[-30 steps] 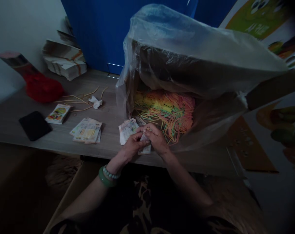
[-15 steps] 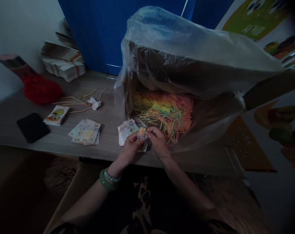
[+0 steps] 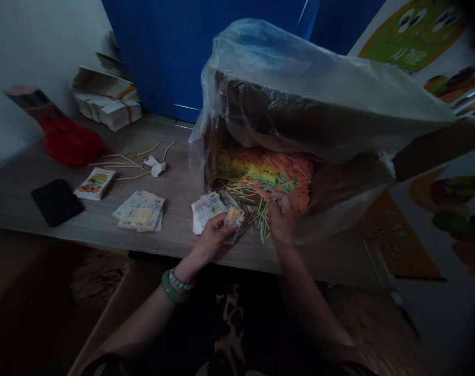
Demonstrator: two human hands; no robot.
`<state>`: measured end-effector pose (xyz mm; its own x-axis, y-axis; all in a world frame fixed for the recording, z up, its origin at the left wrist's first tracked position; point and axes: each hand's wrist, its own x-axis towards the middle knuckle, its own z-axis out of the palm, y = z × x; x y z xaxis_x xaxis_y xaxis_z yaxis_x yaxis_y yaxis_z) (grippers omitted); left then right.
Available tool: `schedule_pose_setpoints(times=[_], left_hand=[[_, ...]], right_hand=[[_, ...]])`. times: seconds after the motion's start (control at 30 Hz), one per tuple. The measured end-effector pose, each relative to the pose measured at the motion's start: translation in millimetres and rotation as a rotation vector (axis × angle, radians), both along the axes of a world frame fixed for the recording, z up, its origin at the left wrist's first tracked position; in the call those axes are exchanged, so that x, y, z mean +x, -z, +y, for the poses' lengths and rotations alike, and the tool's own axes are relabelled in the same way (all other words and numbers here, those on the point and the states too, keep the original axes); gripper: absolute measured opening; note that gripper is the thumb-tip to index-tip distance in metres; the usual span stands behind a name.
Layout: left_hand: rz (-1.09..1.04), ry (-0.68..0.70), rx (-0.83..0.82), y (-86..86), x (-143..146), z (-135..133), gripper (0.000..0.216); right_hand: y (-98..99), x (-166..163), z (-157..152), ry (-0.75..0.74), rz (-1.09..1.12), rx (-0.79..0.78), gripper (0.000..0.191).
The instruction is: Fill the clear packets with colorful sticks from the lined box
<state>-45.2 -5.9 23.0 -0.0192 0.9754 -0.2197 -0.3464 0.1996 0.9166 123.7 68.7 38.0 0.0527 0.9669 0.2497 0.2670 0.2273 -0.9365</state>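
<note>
My left hand [image 3: 214, 232] is closed on a small clear packet [image 3: 234, 218] with short yellow and pink sticks inside. My right hand [image 3: 282, 216] is at the front of a heap of thin coloured sticks [image 3: 266, 169], its fingers curled in. Whether a stick is between those fingers is hidden. The heap of yellow, green, orange and pink sticks lies in a box lined with clear plastic [image 3: 323, 99]. Just left of my left hand a fanned stack of printed packets [image 3: 206, 208] rests on the table. Loose sticks [image 3: 262, 222] lie between my hands.
Farther left on the table [image 3: 178, 203] are another pile of packets [image 3: 140, 210], a stack of printed cards [image 3: 94, 183] and a dark flat object [image 3: 57, 202]. Behind them are a red bag [image 3: 72, 143], bent tan strips [image 3: 123, 163], a crumpled tissue [image 3: 154, 166] and stacked paper [image 3: 107, 107].
My right hand has left the packet and moved right, to the coloured sticks. The packet stays in my left hand, now tilted. The whole view has shifted slightly.
</note>
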Motion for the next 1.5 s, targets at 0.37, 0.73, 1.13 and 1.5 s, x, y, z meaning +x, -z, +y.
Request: schedule_pose_setpoints(times=[0.37, 0.73, 1.13, 1.5], left_hand=[[-0.117, 0.044, 0.007, -0.1, -11.3, -2.5, 0.035], [-0.077, -0.062, 0.055, -14.1, -23.2, -7.3, 0.029], [0.350, -0.191, 0.129, -17.4, -54.3, -43.0, 0.033], [1.446, -0.529, -0.047, 15.8, -145.7, -20.4, 0.022]], right_hand=[[-8.6, -33.0, -19.8, -0.706, -0.107, -0.160, 0.031], [-0.9, -37.9, -34.0, -0.406, -0.023, -0.195, 0.021], [18.9, -75.3, -55.3, -0.600, 0.020, -0.250, 0.019], [22.7, -127.0, -73.0, -0.701, -0.311, -0.157, 0.010]])
